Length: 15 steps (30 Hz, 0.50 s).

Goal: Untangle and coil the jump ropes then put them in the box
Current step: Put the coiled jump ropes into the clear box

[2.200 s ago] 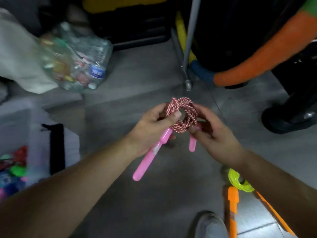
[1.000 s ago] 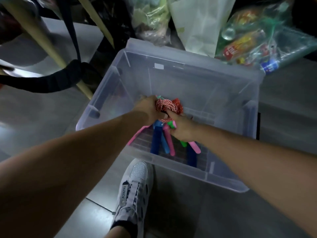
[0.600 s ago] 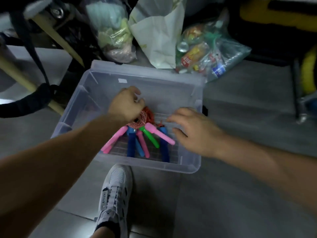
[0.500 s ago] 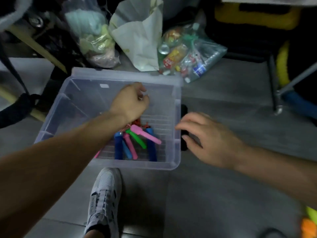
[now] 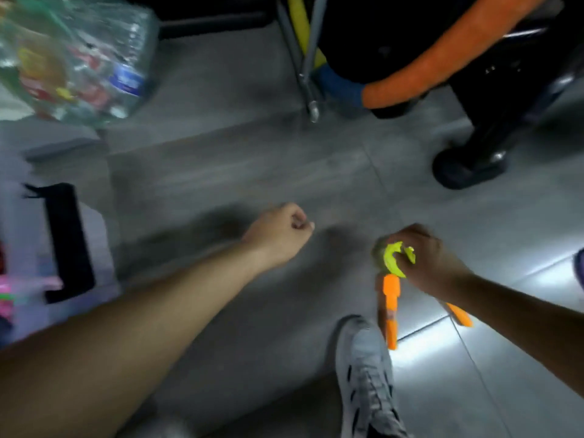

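Right hand (image 5: 433, 267) has its fingers wrapped around the bunched yellow-green jump rope (image 5: 393, 260), low over the grey floor (image 5: 240, 172) on the right, just past the sneaker (image 5: 366, 374). The orange handles (image 5: 391, 298) stick out on the near side. Left hand (image 5: 278, 237) is curled in a loose fist, holding nothing, mid-scene. The clear box (image 5: 101, 245) is way off at the left edge, pretty blurry.

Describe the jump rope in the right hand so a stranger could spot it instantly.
Start at the grey tiled floor and find the white sneaker at the bottom. Just above its toe, the right hand grips the jump rope. Nothing else nearby pairs a neon yellow-green cord with two orange handles.
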Available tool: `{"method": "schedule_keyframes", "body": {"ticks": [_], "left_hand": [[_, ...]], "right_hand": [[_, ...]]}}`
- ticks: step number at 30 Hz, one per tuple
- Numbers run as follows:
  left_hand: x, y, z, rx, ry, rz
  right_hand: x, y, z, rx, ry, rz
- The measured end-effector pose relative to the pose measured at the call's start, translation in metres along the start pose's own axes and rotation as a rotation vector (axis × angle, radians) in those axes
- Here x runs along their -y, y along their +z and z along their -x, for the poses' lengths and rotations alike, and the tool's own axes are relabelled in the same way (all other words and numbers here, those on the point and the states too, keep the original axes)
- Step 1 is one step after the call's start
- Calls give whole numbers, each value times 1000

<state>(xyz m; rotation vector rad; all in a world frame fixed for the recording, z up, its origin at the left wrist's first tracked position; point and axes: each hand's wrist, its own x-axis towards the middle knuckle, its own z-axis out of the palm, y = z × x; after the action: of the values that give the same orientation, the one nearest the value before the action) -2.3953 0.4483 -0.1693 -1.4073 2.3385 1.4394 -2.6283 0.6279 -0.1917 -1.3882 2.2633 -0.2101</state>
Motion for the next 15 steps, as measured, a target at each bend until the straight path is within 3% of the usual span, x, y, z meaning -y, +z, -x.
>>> {"method": "schedule_keyframes", "body": {"ticks": [3,7,15], "left_hand": [[-16,80,-21,167,-58,57],[-33,153,-37,235,-107,92],[-59,211,-57,198,-222,326]], "right_hand": [[-56,3,-7,-37,154,8],[-97,29,-9,36,470,-127],[-103,61,4,-79,320,-417]]}}
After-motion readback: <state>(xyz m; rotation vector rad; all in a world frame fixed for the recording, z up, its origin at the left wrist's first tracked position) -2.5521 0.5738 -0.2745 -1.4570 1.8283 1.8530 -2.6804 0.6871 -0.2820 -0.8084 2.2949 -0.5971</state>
